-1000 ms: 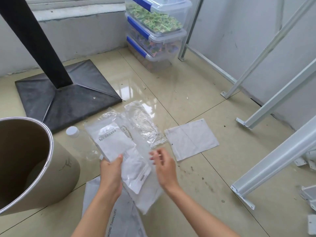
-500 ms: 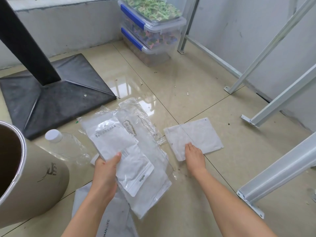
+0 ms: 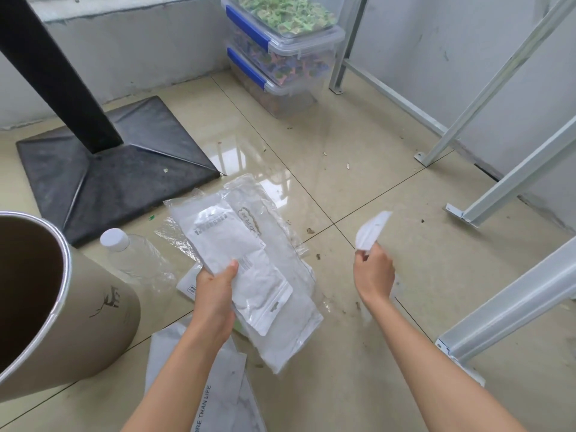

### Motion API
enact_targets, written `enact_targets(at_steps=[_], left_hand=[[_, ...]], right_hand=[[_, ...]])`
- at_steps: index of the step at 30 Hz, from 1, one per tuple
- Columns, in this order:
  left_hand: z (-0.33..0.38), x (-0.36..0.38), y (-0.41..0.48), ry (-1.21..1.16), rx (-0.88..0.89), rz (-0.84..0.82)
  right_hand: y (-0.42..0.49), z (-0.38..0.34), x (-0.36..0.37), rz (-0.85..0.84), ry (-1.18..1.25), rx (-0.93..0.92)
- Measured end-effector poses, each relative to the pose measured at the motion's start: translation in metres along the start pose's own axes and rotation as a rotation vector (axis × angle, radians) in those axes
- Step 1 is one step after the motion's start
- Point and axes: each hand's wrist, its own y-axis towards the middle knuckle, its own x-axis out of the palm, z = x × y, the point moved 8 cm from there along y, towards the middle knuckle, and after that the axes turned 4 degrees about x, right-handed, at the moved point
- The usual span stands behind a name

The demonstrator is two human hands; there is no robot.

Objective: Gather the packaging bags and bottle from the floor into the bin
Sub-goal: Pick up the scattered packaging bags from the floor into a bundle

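Note:
My left hand (image 3: 215, 294) grips a stack of clear and white packaging bags (image 3: 249, 263) held above the floor. My right hand (image 3: 372, 271) pinches a small white bag (image 3: 372, 230) lifted off the tiles, curled upward. A clear plastic bottle (image 3: 131, 254) with a white cap lies on the floor between the stack and the tan round bin (image 3: 93, 310), which stands open at the left. Another grey-white bag (image 3: 218, 385) lies on the floor under my left forearm, and a white bag corner (image 3: 187, 283) shows beside my left hand.
A black pole on a square black base (image 3: 118, 173) stands behind the bin. Stacked clear storage boxes (image 3: 280, 57) with blue latches sit by the back wall. White metal frame legs (image 3: 498, 188) run along the right side. The tiled floor has small bits of debris.
My right hand has picked the small white bag up from the floor, where it lay flat before. My left hand still holds the stack, shifted slightly.

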Motion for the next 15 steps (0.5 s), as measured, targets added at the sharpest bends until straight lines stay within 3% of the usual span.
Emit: enact_targets(at_steps=[4,10,15], left_hand=[[0.009,0.006,-0.012,0.010,0.010,0.005],[0.029,0.019,-0.040,0.062,0.069,-0.073],[0.046,0.012,-0.066,0.039,0.100,-0.117]], right_hand=[[-0.025,-0.067,-0.032,0.016,0.131,-0.223],[-0.099,-0.171,-0.040,-0.256,0.176,-0.636],[-0.153,-0.199,-0.025,-0.545,0.380,-0.577]])
